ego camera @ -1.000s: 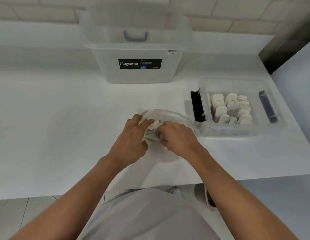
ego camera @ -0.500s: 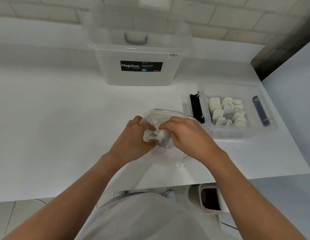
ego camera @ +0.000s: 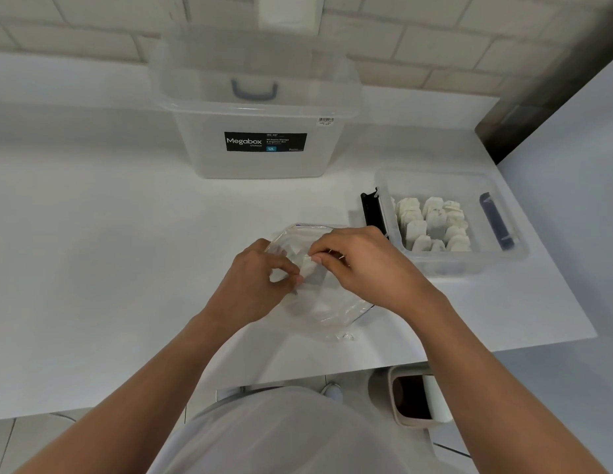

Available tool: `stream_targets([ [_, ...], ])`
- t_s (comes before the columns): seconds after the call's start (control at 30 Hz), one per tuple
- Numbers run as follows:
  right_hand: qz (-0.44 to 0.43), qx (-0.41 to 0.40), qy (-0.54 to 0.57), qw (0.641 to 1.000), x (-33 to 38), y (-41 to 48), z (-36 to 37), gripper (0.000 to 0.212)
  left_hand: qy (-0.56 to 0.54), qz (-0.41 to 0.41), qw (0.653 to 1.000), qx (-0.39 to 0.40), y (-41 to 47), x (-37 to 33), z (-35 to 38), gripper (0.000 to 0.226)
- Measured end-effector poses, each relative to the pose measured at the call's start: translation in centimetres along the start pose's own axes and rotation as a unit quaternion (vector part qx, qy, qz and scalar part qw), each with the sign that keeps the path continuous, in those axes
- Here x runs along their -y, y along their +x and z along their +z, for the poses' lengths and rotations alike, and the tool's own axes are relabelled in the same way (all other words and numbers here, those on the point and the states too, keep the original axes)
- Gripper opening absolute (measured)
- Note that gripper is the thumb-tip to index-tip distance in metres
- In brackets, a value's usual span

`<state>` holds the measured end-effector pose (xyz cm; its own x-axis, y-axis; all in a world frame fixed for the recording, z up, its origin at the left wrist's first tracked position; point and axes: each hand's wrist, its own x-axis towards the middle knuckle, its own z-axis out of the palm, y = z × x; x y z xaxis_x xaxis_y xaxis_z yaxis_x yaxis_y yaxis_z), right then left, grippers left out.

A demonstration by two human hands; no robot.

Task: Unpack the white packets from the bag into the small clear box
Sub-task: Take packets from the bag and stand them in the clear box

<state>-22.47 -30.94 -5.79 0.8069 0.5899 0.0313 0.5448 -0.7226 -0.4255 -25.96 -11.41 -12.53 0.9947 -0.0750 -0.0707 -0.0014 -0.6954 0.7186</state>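
Note:
A clear plastic bag point(ego camera: 327, 311) lies on the white counter in front of me. My left hand point(ego camera: 255, 285) grips the bag's left edge. My right hand point(ego camera: 361, 265) pinches a white packet point(ego camera: 307, 265) at the bag's mouth, between the two hands. To the right stands the small clear box point(ego camera: 445, 265) with black clip handles; several white packets point(ego camera: 431, 224) stand in rows inside it. How many packets stay in the bag is hard to tell.
A large clear Megabox storage box point(ego camera: 260, 131) with its lid on stands at the back against the brick wall. The counter's front edge runs just below the bag. A small bin point(ego camera: 418, 398) sits on the floor at lower right.
My right hand has lifted up and to the right, drawing a white packet from the bag's mouth. My left hand stays on the bag. The camera view has shifted slightly.

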Motion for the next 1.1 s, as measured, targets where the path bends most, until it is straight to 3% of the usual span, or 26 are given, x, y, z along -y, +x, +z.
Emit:
stream_targets([
  [0.17, 0.004, 0.022, 0.003, 1.0, -0.2, 0.3, -0.2, 0.017, -0.022, -0.004, 1.0, -0.008, 0.0, -0.5, -0.1, 0.009],
  [0.27, -0.006, 0.017, -0.022, 1.0, -0.5, 0.2, -1.0, 0.017, -0.015, -0.013, 1.0, 0.011, 0.1, -0.7, -0.1, 0.024],
  [0.37, 0.008, -0.053, 0.027, 0.998, -1.1, -0.6, -3.7, 0.015, 0.001, -0.04, 0.999, 0.007, 0.3, -1.0, -0.2, 0.038],
  [0.5, 0.069, -0.179, 0.121, 0.974, -2.9, -2.3, -8.7, 0.013, 0.008, -0.059, 0.998, -0.011, 0.8, -1.3, -0.3, 0.032],
  [0.63, 0.115, -0.248, 0.088, 0.958, -7.3, -3.6, -12.5, 0.018, 0.026, -0.058, 0.997, -0.034, 1.4, -1.7, -0.2, 0.028],
  [0.77, 0.183, -0.188, -0.044, 0.964, -13.5, -3.8, -14.3, 0.018, 0.046, -0.061, 0.996, -0.043, 1.8, -2.0, 0.0, 0.026],
  [0.93, 0.23, -0.064, -0.06, 0.969, -19.0, -2.9, -13.3, 0.012, 0.054, -0.067, 0.995, -0.048, 1.8, -2.2, 0.4, 0.022],
  [1.1, 0.214, 0.06, -0.104, 0.969, -22.1, -1.6, -10.5, 0.021, 0.065, -0.089, 0.992, -0.06, 1.8, -2.6, 0.9, 0.022],
])
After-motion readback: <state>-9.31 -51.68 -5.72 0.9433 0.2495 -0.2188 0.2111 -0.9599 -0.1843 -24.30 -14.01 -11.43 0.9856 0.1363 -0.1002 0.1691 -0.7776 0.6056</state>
